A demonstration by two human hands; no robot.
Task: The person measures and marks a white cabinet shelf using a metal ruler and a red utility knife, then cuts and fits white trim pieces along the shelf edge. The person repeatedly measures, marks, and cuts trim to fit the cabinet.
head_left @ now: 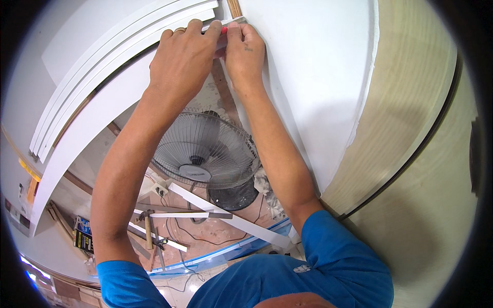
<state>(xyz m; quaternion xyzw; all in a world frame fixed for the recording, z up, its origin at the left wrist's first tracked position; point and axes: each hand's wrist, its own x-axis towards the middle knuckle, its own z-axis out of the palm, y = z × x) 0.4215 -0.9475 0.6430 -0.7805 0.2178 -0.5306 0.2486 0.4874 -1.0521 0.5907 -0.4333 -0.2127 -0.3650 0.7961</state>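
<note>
Both my arms reach up to the end of stacked white trim strips [118, 51] on the wall. My left hand [179, 64] is closed, its fingers bent over the white edge; what it grips is mostly hidden. A small red tip [224, 30] shows between my two hands, and I cannot tell what it belongs to. My right hand [247, 56] pinches a thin white piece [237, 20] between thumb and fingers, just under a brown wooden strip [234, 8]. The fingertips of both hands almost meet.
Below my arms stands a black fan [205, 149]. A hammer [148, 231], white strips [231, 223], cables and a socket block [160, 189] lie on the floor around it. A white panel [318, 92] and a wood-grain panel [405, 92] rise to the right.
</note>
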